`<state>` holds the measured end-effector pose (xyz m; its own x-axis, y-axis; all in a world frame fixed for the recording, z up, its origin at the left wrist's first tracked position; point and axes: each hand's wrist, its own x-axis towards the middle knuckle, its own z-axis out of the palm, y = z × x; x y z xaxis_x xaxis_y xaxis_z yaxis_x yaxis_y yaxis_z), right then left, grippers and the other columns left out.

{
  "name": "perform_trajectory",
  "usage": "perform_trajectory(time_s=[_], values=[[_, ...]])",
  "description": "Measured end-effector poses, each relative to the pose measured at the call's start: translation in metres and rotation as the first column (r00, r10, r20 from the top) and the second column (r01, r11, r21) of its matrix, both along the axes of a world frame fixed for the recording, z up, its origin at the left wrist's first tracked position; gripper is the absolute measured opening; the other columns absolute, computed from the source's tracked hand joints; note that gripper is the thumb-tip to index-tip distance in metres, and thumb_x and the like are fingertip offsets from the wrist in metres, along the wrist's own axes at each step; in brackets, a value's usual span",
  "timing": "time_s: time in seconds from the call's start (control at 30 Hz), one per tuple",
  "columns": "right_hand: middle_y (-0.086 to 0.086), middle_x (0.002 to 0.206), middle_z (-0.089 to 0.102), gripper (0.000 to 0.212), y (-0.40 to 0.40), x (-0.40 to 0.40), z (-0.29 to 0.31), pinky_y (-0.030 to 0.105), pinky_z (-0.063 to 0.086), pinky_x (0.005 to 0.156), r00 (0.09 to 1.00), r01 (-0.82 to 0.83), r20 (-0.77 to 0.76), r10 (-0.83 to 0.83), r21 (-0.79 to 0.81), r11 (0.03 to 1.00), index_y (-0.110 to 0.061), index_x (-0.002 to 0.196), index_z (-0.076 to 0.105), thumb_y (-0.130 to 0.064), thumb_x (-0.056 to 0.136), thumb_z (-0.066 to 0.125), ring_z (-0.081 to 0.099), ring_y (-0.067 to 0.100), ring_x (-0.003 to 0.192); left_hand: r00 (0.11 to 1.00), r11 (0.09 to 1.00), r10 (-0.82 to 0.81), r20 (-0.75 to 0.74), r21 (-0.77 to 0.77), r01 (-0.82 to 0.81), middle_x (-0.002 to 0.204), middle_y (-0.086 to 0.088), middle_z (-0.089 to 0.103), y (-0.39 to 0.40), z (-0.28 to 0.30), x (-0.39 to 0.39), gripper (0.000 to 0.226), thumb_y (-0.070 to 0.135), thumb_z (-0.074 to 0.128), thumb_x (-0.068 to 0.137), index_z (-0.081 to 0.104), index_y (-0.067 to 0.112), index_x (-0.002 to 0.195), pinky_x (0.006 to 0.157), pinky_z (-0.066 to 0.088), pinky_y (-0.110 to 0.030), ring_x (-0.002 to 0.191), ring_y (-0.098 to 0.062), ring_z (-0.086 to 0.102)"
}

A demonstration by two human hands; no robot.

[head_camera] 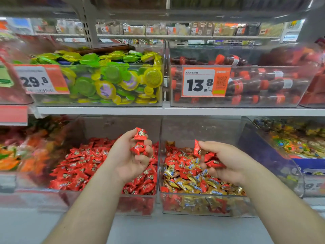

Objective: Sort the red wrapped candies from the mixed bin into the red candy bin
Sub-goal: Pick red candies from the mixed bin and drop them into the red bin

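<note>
Two clear bins stand side by side on the lower shelf. The red candy bin point(109, 199) on the left holds only red wrapped candies. The mixed bin point(207, 206) on the right holds red and gold wrapped candies together. My left hand point(130, 155) hovers over the right part of the red candy bin, palm up, fingers curled round two or three red candies point(139, 141). My right hand point(226, 161) is over the mixed bin and grips several red candies point(209, 155), one sticking up by the thumb.
Above, a shelf edge point(175, 110) carries a bin of green and yellow jelly cups point(105, 80) and a bin of small cola-shaped bottles point(255, 83), each with a price tag. Bins of orange sweets point(21, 152) and mixed colourful sweets point(290, 143) flank the two candy bins.
</note>
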<state>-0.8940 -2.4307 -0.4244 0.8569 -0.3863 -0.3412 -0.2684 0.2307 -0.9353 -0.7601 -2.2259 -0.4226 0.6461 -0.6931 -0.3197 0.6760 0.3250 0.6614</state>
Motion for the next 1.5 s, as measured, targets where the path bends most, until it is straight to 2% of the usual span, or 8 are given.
perform_trajectory(time_s=[0.47, 0.57, 0.7, 0.87, 1.0, 1.13, 1.37, 1.5], values=[[0.011, 0.084, 0.058, 0.017, 0.122, 0.103, 0.047, 0.021, 0.049, 0.036, 0.968, -0.198, -0.160, 0.196, 0.005, 0.980, -0.009, 0.087, 0.063, -0.024, 0.093, 0.067, 0.066, 0.021, 0.056, 0.916, 0.912, 0.399, 0.039, 0.093, -0.401, 0.119, -0.011, 0.057, 0.081, -0.028, 0.050, 0.025, 0.020, 0.052, 0.097, 0.055, 0.007, 0.119, 0.056, 0.059, -0.042, 0.105, -0.029, 0.059], [0.010, 0.108, 0.048, 0.035, 0.133, 0.128, 0.034, 0.038, 0.062, 0.061, 0.978, -0.161, -0.129, 0.167, 0.054, 0.986, -0.003, 0.109, 0.056, -0.034, 0.095, 0.063, 0.062, 0.035, 0.101, 0.905, 0.903, 0.425, 0.027, 0.060, -0.426, 0.145, -0.010, 0.037, 0.091, -0.028, 0.055, 0.046, 0.027, 0.051, 0.095, 0.043, 0.011, 0.137, 0.067, 0.055, -0.063, 0.132, -0.043, 0.039], [0.018, 0.154, 0.026, 0.080, 0.134, 0.142, 0.023, 0.063, 0.039, 0.103, 0.982, -0.136, -0.103, 0.157, 0.192, 0.972, -0.007, 0.149, 0.030, -0.053, 0.091, 0.059, 0.033, 0.046, 0.138, 0.875, 0.875, 0.477, 0.087, 0.050, -0.482, 0.162, -0.006, 0.012, 0.097, -0.020, 0.052, 0.055, 0.029, 0.047, 0.097, 0.031, 0.016, 0.148, 0.078, 0.049, -0.068, 0.148, -0.039, 0.005], [0.025, 0.160, 0.009, 0.078, 0.129, 0.136, 0.019, 0.059, 0.035, 0.110, 0.981, -0.136, -0.120, 0.153, 0.140, 0.981, -0.007, 0.152, 0.027, -0.054, 0.094, 0.052, 0.024, 0.053, 0.141, 0.838, 0.853, 0.469, 0.280, 0.100, -0.511, 0.155, -0.004, 0.028, 0.093, -0.020, 0.046, 0.046, 0.022, 0.046, 0.100, 0.037, 0.021, 0.145, 0.085, 0.050, -0.065, 0.145, -0.033, 0.023], [0.032, 0.138, 0.046, 0.053, 0.120, 0.120, 0.021, 0.045, 0.056, 0.081, 0.985, -0.156, -0.060, 0.160, 0.054, 0.986, 0.000, 0.126, 0.051, -0.046, 0.100, 0.046, 0.061, 0.045, 0.108, 0.778, 0.858, 0.315, 0.543, 0.188, -0.478, 0.124, -0.006, 0.062, 0.078, -0.018, 0.032, 0.021, 0.017, 0.053, 0.098, 0.054, 0.017, 0.119, 0.067, 0.060, -0.040, 0.105, -0.022, 0.065], [0.027, 0.103, 0.063, 0.040, 0.099, 0.088, 0.027, 0.034, 0.060, 0.062, 0.996, -0.057, 0.075, 0.054, 0.033, 0.998, 0.001, 0.101, 0.058, -0.037, 0.102, 0.045, 0.070, 0.035, 0.083, 0.602, 0.859, 0.112, 0.791, 0.228, -0.459, 0.092, -0.001, 0.068, 0.045, -0.013, 0.011, 0.010, 0.012, 0.065, 0.092, 0.064, 0.018, 0.100, 0.062, 0.053, -0.029, 0.078, -0.012, 0.066], [0.013, 0.079, 0.061, 0.032, 0.040, 0.032, 0.026, 0.032, 0.055, 0.061, 0.959, 0.219, 0.169, -0.228, 0.070, 0.973, -0.005, 0.089, 0.059, -0.031, 0.102, 0.046, 0.065, 0.024, 0.067, 0.322, 0.884, -0.145, 0.936, 0.269, -0.382, 0.071, 0.006, 0.068, -0.031, -0.007, -0.041, 0.016, 0.016, 0.063, 0.081, 0.067, 0.031, 0.076, 0.064, 0.050, -0.021, 0.062, -0.004, 0.060], [0.008, 0.067, 0.056, 0.021, 0.006, 0.004, 0.008, 0.026, 0.040, 0.046, 0.956, 0.291, 0.061, -0.288, -0.359, 0.887, -0.006, 0.080, 0.062, -0.023, 0.094, 0.061, 0.050, 0.018, 0.050, 0.083, 0.754, -0.560, 0.824, 0.549, -0.360, 0.089, 0.009, 0.067, -0.063, -0.019, -0.053, 0.024, 0.011, 0.053, 0.089, 0.068, 0.027, 0.098, 0.068, 0.043, -0.012, 0.083, 0.000, 0.063]])
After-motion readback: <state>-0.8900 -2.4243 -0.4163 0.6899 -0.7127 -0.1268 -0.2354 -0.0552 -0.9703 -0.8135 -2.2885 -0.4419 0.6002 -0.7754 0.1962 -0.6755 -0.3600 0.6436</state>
